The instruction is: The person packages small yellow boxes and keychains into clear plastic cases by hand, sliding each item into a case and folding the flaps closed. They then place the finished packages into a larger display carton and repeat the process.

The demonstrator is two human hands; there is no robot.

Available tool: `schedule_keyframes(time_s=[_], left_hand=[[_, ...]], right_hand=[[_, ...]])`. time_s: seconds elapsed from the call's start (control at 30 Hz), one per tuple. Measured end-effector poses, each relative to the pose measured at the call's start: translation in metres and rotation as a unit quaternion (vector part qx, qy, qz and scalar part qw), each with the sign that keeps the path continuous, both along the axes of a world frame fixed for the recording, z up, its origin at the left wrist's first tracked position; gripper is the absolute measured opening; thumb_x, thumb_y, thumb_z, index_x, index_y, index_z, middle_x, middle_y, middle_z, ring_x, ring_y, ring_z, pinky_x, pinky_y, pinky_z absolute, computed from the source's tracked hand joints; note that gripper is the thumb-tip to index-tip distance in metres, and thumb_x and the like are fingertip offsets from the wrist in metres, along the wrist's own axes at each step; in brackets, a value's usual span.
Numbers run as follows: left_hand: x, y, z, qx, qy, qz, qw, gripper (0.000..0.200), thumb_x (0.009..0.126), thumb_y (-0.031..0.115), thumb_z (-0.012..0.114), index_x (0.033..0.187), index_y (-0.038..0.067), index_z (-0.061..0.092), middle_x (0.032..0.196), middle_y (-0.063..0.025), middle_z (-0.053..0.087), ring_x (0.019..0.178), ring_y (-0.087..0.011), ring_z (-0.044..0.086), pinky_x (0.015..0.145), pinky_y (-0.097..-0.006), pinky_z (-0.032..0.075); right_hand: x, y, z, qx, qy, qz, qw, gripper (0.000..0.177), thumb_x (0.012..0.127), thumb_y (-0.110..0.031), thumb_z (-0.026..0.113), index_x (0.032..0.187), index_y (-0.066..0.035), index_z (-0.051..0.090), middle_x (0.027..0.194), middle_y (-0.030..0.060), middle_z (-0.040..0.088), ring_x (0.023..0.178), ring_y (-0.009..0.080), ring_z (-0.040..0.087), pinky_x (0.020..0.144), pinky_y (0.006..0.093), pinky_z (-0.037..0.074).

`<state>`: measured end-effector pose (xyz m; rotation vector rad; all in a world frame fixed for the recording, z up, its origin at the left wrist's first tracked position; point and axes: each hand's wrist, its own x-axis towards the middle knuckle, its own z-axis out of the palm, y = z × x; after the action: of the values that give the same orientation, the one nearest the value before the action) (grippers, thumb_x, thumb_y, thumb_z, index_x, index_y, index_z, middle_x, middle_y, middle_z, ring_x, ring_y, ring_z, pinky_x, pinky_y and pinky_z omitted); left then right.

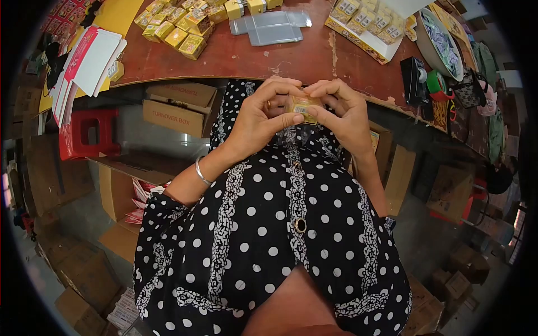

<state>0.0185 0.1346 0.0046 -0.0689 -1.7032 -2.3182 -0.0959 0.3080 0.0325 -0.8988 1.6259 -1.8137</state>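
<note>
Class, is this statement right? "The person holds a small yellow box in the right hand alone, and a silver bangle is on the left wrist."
Not quite: the head view shows the left hand and right hand both holding the small yellow box. The silver bangle is on the left wrist.

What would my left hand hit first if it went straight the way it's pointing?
The small yellow box at its fingertips; beyond that, probably your right hand, though depth is hard to judge.

Red-brown table (224, 61), white-dotted black clothing (263, 229)
</note>
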Motion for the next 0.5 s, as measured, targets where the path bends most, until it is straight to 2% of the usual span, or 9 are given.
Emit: schedule_keyframes(time_s=[0.33,0.4,0.5], left_hand=[[-0.001,0.0,0.009,0.002,-0.019,-0.007,1.0,0.051,0.087,-0.004,0.075,0.135,0.001,0.057,0.132,-0.0074,0.05,0.118,-0.0184,0.063,0.103,-0.0316,0.055],[-0.002,-0.001,0.007,-0.016,-0.018,-0.009,1.0,0.056,0.087,-0.004,0.075,0.138,0.002,0.055,0.131,-0.0071,0.05,0.118,-0.0192,0.063,0.102,-0.0313,0.055],[-0.003,-0.001,0.007,-0.012,-0.034,-0.011,0.999,0.058,0.087,-0.004,0.075,0.141,0.002,0.054,0.13,-0.0071,0.05,0.118,-0.0196,0.063,0.101,-0.0309,0.056]], right_hand=[[-0.01,-0.004,0.013,0.042,-0.022,-0.002,0.999,0.01,0.092,-0.001,0.073,0.098,0.004,0.067,0.113,0.0143,0.067,0.106,0.0159,0.065,0.096,0.0294,0.053],[-0.008,-0.007,0.014,0.041,-0.016,-0.025,0.999,0.011,0.091,-0.003,0.074,0.096,0.005,0.068,0.104,0.0123,0.071,0.097,0.0147,0.069,0.089,0.0294,0.058],[-0.009,-0.008,0.008,0.046,-0.013,-0.049,0.998,0.011,0.091,-0.003,0.074,0.096,0.005,0.068,0.103,0.0116,0.072,0.093,0.0131,0.069,0.086,0.0276,0.058]])
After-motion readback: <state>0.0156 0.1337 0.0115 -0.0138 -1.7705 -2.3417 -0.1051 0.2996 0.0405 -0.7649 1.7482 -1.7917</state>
